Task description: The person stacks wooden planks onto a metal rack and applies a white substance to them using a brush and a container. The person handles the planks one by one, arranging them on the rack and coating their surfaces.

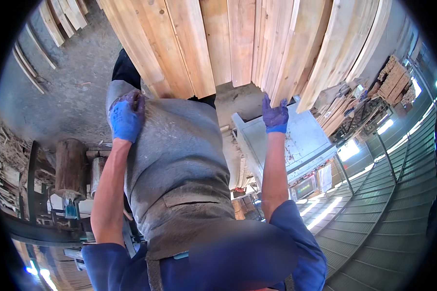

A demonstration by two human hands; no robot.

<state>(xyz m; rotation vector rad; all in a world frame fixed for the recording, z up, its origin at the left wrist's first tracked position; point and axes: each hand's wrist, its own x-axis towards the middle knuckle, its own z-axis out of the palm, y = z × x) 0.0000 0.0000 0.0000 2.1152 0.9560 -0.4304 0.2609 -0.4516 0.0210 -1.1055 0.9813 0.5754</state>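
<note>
Long, pale wooden boards (189, 48) with brown knots, top middle.
Right hand (276, 115) by their ends, fingers apart; left hand (126, 116) on grey apron (179, 140), can't tell if gripping.

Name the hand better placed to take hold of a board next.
Probably the right hand: it is right at the ends of the boards, whereas the left hand is beside the apron, off the boards.
</note>
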